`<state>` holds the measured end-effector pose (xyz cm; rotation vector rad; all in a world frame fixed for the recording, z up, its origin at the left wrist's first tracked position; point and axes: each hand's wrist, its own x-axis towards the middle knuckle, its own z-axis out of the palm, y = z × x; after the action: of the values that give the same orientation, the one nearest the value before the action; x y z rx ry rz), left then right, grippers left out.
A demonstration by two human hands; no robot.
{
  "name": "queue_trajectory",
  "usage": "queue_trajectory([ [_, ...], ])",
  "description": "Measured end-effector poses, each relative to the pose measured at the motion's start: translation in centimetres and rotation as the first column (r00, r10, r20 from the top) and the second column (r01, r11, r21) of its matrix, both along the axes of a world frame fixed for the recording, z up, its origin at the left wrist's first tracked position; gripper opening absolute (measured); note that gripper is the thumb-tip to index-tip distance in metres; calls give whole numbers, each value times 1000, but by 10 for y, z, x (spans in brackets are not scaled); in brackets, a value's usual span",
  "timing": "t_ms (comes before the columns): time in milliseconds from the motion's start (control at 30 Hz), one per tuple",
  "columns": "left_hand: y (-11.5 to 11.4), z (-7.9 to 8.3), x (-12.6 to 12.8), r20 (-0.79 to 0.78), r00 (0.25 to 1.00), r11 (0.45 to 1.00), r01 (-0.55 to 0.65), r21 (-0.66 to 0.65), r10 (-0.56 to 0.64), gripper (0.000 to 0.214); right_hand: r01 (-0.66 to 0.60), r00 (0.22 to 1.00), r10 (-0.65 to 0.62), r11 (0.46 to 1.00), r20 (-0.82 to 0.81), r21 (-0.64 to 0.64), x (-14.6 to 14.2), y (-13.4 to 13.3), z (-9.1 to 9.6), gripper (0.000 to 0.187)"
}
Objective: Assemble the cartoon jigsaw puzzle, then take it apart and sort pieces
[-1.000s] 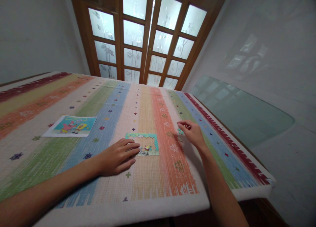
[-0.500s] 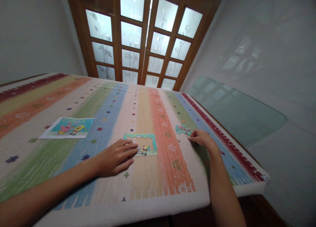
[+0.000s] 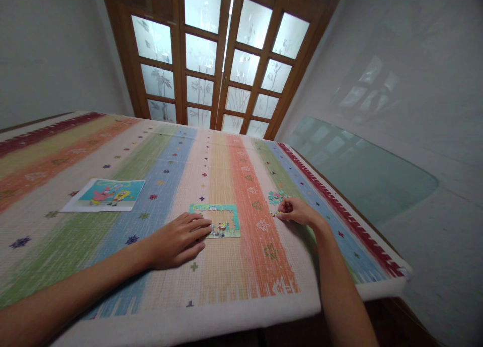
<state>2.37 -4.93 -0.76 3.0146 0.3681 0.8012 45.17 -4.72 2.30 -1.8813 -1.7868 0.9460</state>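
My left hand (image 3: 183,241) lies flat with fingers outstretched, its fingertips over the left side of a partly filled jigsaw puzzle (image 3: 236,221). The puzzle has a teal and green picture border, a few joined pieces low in the middle, and bare brown board showing elsewhere. To its right, my right hand (image 3: 298,211) pinches thumb and fingers together at a small greenish puzzle piece, just in front of a loose pile of teal puzzle pieces (image 3: 276,197). The fingers partly hide both the piece and the pile.
A printed cartoon picture (image 3: 107,195) lies on the left of the table. A striped cloth (image 3: 222,271) covers the tabletop, its near edge hanging down in front. Beyond the table stand wooden doors (image 3: 219,85) with frosted panes; a wall (image 3: 415,110) runs along the right.
My right hand has moved left and slightly toward me, from the pile's right side to the small piece in front of it. The left hand and puzzle have stayed in place.
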Motion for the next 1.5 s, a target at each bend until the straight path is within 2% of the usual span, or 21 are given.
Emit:
queue_trajectory([
  [133,0,0,0,-6,1000,1000,-2,-11,2,34,-79,995,80,997,-56,16,-7,1,2,22],
  [300,0,1,0,3,1000,1000,2,-24,-2,34,-130,991,132,986,-5,108,-15,3,5,11],
  [467,0,1,1,0,1000,1000,2,-7,-2,33,-150,988,152,976,-2,155,-21,4,5,18],
  [600,0,0,1,4,1000,1000,4,-25,-4,33,-163,984,171,976,-45,145,-29,4,7,22],
  [700,0,-1,0,8,1000,999,5,-42,-5,34,-172,972,187,979,-139,113,-38,4,8,19],
  [867,0,-1,0,-5,1000,1000,-6,-9,6,33,-182,934,187,982,-306,43,-57,3,6,15],
  [1000,0,0,1,-20,1000,1000,-8,-24,7,33,-220,897,218,975,-385,40,-76,0,5,9],
  [1133,-1,1,1,-12,1000,1000,-5,-23,5,34,-246,856,239,968,-458,47,-95,-3,3,12],
  [1267,-1,1,1,-25,1000,1000,-11,-11,11,34,-271,853,257,962,-454,36,-113,-5,-2,23],
  [1367,-1,1,1,-32,999,1000,-11,-10,11,34,-284,864,271,958,-424,35,-124,-7,-7,22],
  [1500,-1,0,1,-28,1000,1000,-7,-14,7,34,-235,859,221,972,-463,26,-135,-7,-16,20],
])
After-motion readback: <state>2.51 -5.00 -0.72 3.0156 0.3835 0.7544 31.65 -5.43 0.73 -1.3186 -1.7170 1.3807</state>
